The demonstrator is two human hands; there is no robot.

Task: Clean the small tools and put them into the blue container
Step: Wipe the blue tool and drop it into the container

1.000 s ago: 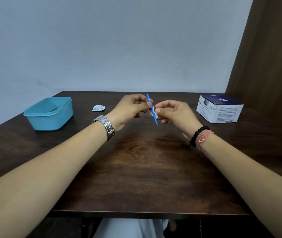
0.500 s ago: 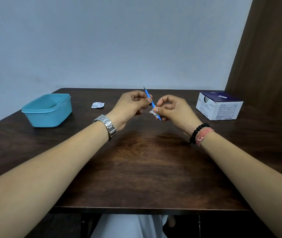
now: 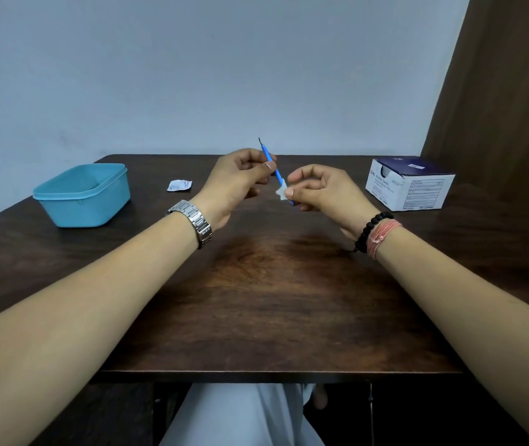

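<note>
Head view. The left hand pinches the upper part of a thin blue tool between thumb and fingers, its dark hooked tip pointing to 11 o'clock above the knuckles. The right hand pinches a small white wipe around the lower part of the shaft; its grip is closed on the wipe, with the tool's lower end just showing below the thumb at 5 o'clock. Compared with a second ago, the wipe sits lower on the shaft and the tool is raised slightly higher, with more bare blue handle showing between the two hands. This suggests that a wiping stroke down the handle is under way, so cleaning of this tool appears partly done and the transfer is not yet begun.

The blue container stands open on the desk at 9 o'clock from the hands, well apart from them; no tool can be made out in the part of its inside that shows. A torn white wrapper lies between the container and the left hand. A blue and white box stands at 3 o'clock. A watch is on the left wrist, and bead and thread bracelets on the right. Nothing stands in the path to the container; only the wrapper lies near it
</note>
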